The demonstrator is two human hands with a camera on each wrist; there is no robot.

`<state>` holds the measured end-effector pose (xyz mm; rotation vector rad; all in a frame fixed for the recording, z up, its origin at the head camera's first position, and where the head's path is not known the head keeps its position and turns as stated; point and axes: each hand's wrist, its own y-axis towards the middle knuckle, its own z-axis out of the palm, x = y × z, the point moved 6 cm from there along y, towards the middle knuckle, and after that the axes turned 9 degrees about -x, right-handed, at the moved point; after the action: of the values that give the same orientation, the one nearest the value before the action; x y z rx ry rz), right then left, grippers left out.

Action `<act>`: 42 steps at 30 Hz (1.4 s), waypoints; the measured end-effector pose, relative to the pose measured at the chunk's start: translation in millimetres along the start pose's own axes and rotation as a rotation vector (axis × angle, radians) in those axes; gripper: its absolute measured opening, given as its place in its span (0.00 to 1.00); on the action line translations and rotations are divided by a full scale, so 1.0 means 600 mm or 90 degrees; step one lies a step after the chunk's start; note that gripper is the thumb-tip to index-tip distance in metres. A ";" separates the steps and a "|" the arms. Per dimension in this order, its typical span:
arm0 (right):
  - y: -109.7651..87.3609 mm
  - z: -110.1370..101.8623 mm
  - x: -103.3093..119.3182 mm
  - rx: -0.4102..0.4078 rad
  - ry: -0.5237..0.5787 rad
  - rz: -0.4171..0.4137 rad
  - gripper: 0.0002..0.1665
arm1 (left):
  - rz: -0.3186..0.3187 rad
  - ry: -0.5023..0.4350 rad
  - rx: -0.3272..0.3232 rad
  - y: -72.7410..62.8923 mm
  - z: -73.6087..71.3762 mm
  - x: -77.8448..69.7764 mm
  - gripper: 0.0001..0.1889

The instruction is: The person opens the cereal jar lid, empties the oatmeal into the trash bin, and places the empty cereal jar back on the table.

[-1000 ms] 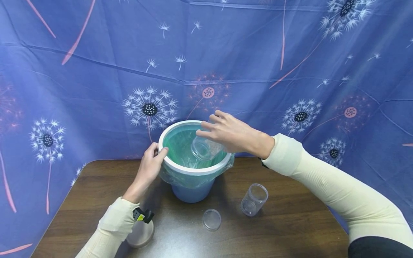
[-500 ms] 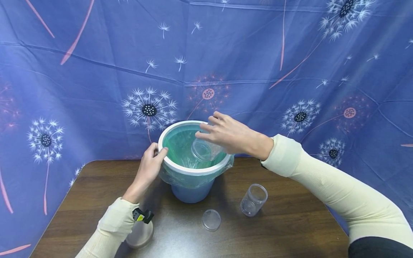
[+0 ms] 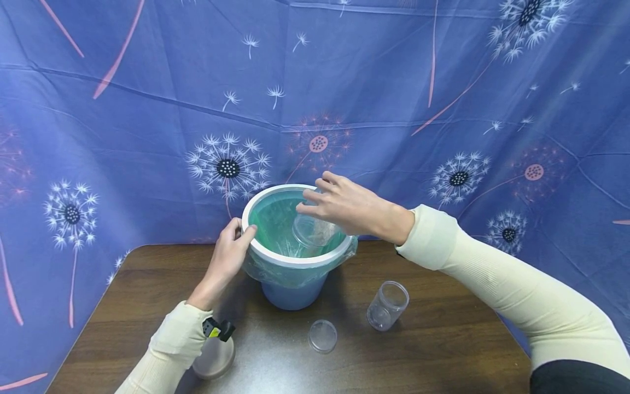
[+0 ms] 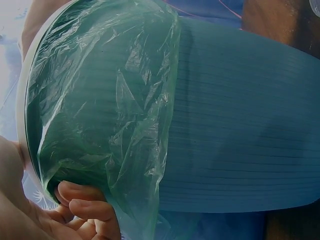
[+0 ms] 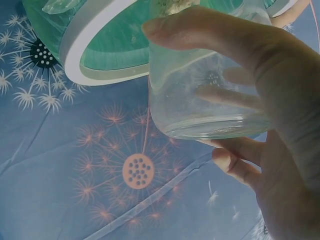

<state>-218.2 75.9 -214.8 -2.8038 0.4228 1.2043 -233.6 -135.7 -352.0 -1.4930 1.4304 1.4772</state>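
My left hand [image 3: 230, 253] grips the white rim [image 3: 290, 261] of a blue trash bin [image 3: 295, 293] at its left side, thumb on top. A green plastic bag [image 4: 110, 100] lines the bin and folds over its outside. In the right wrist view, my right hand [image 5: 280, 90] holds a clear jar [image 5: 190, 107] around its side. The jar is tipped, its base raised and its mouth down inside the bin's opening. Pale crumbly matter [image 5: 172, 6] shows in the jar toward the mouth; its kind is unclear. The bin's bottom is hidden.
On the brown wooden table [image 3: 433, 339] stands a second clear jar [image 3: 388, 306], right of the bin. A clear round lid [image 3: 322, 335] lies in front of the bin. Beneath the left wrist is a beige round lid-like disc [image 3: 214, 358]. A blue dandelion-print cloth [image 3: 369, 71] hangs behind.
My right hand and the tipped jar have shifted very slightly left and down over the bin. The left hand has kept its grip on the rim.
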 end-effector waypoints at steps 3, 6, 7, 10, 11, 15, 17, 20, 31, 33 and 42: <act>0.002 -0.001 0.001 -0.003 0.001 -0.002 0.43 | -0.003 0.000 0.001 0.000 0.000 0.000 0.12; 0.002 -0.002 0.000 -0.002 0.004 0.000 0.42 | -0.003 -0.003 0.002 -0.001 0.000 0.000 0.12; 0.002 -0.002 0.000 -0.001 0.005 0.001 0.42 | -0.003 -0.003 0.003 -0.001 0.000 0.000 0.12; 0.002 0.000 0.000 0.005 0.004 0.003 0.43 | -0.003 -0.004 0.004 -0.001 0.000 -0.001 0.12; 0.002 0.001 0.000 0.008 0.003 0.003 0.44 | -0.003 -0.005 0.004 0.000 0.000 -0.001 0.12; 0.005 0.002 0.002 0.012 -0.004 -0.003 0.45 | -0.004 -0.004 0.001 0.001 0.000 0.001 0.12; 0.007 0.003 0.003 0.010 -0.008 -0.006 0.44 | -0.004 -0.004 0.000 0.001 0.000 0.002 0.12; 0.009 0.003 0.004 -0.001 -0.017 -0.011 0.42 | 0.000 -0.005 -0.001 0.002 0.001 0.002 0.11; 0.012 0.000 0.007 -0.021 -0.031 -0.022 0.40 | 0.009 0.002 -0.010 0.002 0.001 0.002 0.11; 0.012 0.000 0.008 -0.020 -0.037 -0.025 0.40 | 0.008 0.001 -0.008 0.002 0.001 0.002 0.11; 0.015 0.002 0.012 -0.026 -0.063 -0.035 0.38 | 0.009 -0.006 -0.003 0.001 0.002 0.001 0.11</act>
<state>-216.7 66.0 -220.4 -2.7553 0.3159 1.3481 -234.5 -134.9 -352.5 -1.4796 1.4351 1.4947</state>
